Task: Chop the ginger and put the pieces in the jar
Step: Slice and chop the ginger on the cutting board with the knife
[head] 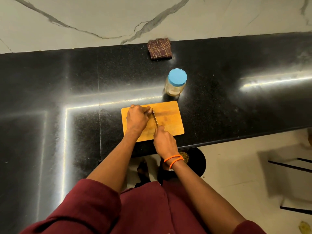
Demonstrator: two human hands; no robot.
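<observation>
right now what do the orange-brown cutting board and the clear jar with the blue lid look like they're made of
Orange-brown cutting board: probably wood or bamboo, matte, with faint block grain. Clear jar: see-through glass or plastic, cannot tell which; its blue lid looks like smooth matte plastic.

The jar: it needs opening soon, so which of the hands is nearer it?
Left. The left hand is at the board's far edge, below-left of the jar; the right hand grips the knife nearer the person.

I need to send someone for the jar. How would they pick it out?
On the black countertop, find the wooden cutting board where the hands work. Just beyond its far right corner stands the jar, clear, upright, the only thing with a blue lid.
</observation>
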